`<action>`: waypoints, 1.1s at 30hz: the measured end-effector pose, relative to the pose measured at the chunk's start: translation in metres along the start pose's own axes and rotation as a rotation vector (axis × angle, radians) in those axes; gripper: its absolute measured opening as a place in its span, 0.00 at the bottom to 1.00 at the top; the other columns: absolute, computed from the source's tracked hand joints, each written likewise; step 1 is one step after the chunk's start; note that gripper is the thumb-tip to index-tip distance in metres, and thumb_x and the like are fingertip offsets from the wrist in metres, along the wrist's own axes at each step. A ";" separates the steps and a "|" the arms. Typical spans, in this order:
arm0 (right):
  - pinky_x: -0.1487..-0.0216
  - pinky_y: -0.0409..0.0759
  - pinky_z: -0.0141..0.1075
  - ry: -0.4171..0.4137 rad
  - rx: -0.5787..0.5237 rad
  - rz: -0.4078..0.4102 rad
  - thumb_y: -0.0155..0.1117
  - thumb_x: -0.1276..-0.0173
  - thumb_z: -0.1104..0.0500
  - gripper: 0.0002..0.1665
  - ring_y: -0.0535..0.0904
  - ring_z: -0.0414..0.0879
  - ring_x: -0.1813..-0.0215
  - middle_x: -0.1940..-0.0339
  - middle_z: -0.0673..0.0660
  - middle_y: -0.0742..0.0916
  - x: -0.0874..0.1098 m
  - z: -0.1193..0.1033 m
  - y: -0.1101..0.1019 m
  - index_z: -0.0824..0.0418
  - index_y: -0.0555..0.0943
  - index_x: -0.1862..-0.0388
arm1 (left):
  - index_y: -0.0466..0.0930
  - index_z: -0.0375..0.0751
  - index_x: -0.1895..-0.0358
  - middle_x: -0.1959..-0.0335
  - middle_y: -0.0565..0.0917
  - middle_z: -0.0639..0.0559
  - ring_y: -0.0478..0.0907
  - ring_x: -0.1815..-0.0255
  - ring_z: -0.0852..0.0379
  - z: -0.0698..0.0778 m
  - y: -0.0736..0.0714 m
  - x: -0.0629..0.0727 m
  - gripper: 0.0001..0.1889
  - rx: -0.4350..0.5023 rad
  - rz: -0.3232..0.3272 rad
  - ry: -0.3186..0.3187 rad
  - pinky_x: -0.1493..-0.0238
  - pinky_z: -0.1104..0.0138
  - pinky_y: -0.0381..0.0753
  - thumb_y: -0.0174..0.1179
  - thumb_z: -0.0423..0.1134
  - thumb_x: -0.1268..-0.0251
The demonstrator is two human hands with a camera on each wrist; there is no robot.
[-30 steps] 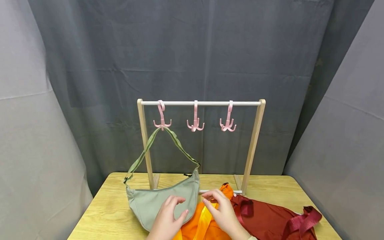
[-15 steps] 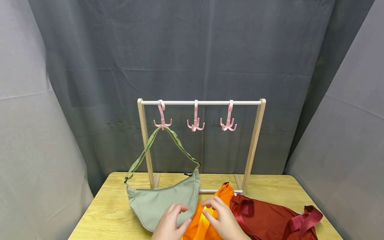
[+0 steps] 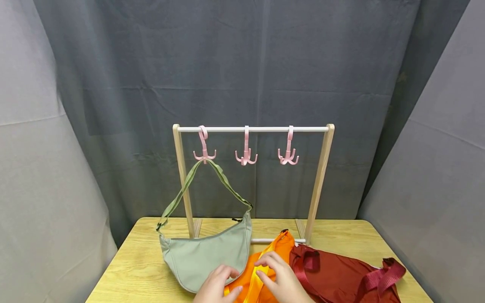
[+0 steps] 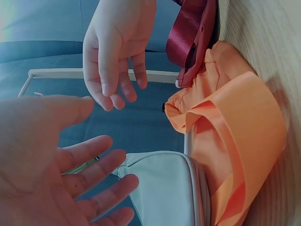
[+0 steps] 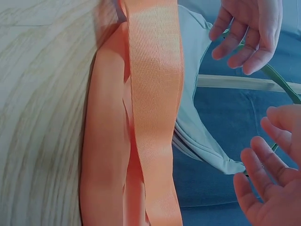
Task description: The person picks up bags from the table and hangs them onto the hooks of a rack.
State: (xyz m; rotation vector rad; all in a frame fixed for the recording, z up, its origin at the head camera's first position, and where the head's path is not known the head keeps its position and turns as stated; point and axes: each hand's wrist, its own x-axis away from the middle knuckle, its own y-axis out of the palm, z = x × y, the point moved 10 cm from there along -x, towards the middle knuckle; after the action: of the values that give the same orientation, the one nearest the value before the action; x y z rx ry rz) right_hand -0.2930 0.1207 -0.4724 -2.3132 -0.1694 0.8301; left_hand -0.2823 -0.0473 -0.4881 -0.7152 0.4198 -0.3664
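My left hand point(image 3: 217, 286) and right hand point(image 3: 281, 278) hover near each other at the front of the table, fingers loosely bent and holding nothing. Below them lies an orange bag point(image 3: 286, 245) with a wide yellow-orange strap point(image 4: 254, 113), which arches up off the bag in the left wrist view. A pale green shoulder bag point(image 3: 210, 259) hangs by its green strap point(image 3: 228, 185) from the left pink hook point(image 3: 204, 147), behind my left hand. To the right of my right hand, a dark red bag point(image 3: 341, 273) with red straps point(image 3: 382, 280) lies on the table.
A wooden rack point(image 3: 320, 181) with a white top bar point(image 3: 223, 129) stands at the back of the table point(image 3: 125, 261). Two other pink hooks, a middle one point(image 3: 246, 147) and a right one point(image 3: 289, 147), carry nothing. Grey curtains point(image 3: 170, 63) enclose the table.
Both hands have sunk slightly toward the front edge, the left hand also shifting a little right. More of the orange bag's top shows. The bags have stayed in place.
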 end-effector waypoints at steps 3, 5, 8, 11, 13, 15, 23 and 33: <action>0.57 0.82 0.36 -0.001 0.000 -0.008 0.73 0.32 0.60 0.13 0.77 0.41 0.57 0.55 0.40 0.81 0.001 -0.001 0.000 0.43 0.83 0.55 | 0.81 0.45 0.49 0.54 0.81 0.56 0.78 0.54 0.56 -0.002 0.004 0.001 0.15 -0.005 -0.013 0.000 0.52 0.65 0.79 0.66 0.49 0.31; 0.56 0.82 0.36 0.008 -0.004 -0.025 0.72 0.31 0.59 0.09 0.77 0.40 0.56 0.55 0.41 0.81 0.001 -0.001 0.001 0.46 0.84 0.55 | 0.81 0.46 0.50 0.54 0.81 0.57 0.77 0.55 0.58 -0.003 0.005 0.002 0.15 -0.017 -0.011 0.000 0.52 0.65 0.78 0.66 0.49 0.31; 0.56 0.83 0.36 0.005 -0.008 -0.039 0.71 0.30 0.58 0.07 0.78 0.39 0.56 0.55 0.43 0.82 0.003 -0.002 0.002 0.50 0.84 0.55 | 0.82 0.46 0.50 0.55 0.81 0.58 0.76 0.56 0.59 -0.006 0.008 0.003 0.15 -0.036 -0.013 -0.021 0.53 0.66 0.78 0.67 0.49 0.32; 0.56 0.83 0.35 -0.001 -0.003 -0.052 0.71 0.30 0.59 0.07 0.78 0.38 0.57 0.55 0.43 0.81 0.005 -0.002 0.004 0.51 0.84 0.55 | 0.82 0.46 0.50 0.55 0.81 0.58 0.76 0.56 0.59 -0.009 0.010 0.003 0.16 -0.041 -0.032 -0.052 0.52 0.65 0.78 0.67 0.50 0.32; 0.56 0.83 0.33 -0.005 0.007 -0.059 0.72 0.31 0.60 0.08 0.78 0.36 0.57 0.54 0.43 0.81 0.006 -0.001 0.005 0.51 0.84 0.55 | 0.82 0.46 0.49 0.55 0.81 0.58 0.76 0.55 0.59 -0.011 0.011 0.003 0.17 -0.043 -0.051 -0.068 0.52 0.64 0.78 0.67 0.52 0.32; 0.57 0.82 0.32 -0.016 0.023 -0.064 0.73 0.32 0.61 0.10 0.78 0.35 0.57 0.54 0.43 0.81 0.007 -0.001 0.006 0.50 0.84 0.55 | 0.82 0.45 0.49 0.55 0.81 0.57 0.76 0.54 0.59 -0.011 0.012 0.003 0.18 -0.041 -0.071 -0.065 0.51 0.64 0.78 0.66 0.53 0.32; 0.60 0.81 0.31 -0.055 0.053 -0.075 0.75 0.36 0.63 0.13 0.78 0.36 0.57 0.54 0.43 0.81 0.013 0.001 0.008 0.51 0.84 0.54 | 0.82 0.43 0.48 0.57 0.80 0.58 0.76 0.57 0.61 -0.032 0.031 0.000 0.18 -0.092 -0.065 0.095 0.55 0.64 0.78 0.64 0.54 0.29; 0.61 0.79 0.30 -0.092 0.097 -0.067 0.77 0.38 0.63 0.17 0.78 0.41 0.57 0.54 0.43 0.81 0.017 0.006 0.012 0.49 0.83 0.54 | 0.81 0.55 0.47 0.54 0.79 0.62 0.74 0.53 0.62 -0.101 0.072 -0.009 0.22 -0.076 -0.128 0.068 0.53 0.64 0.77 0.59 0.66 0.31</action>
State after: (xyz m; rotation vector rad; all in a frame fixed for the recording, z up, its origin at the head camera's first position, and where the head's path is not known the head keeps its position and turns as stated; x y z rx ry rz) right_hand -0.2838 0.1202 -0.4924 -2.1688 -0.2409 0.8920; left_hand -0.3260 -0.0483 -0.6043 -0.8080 0.4555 -0.4987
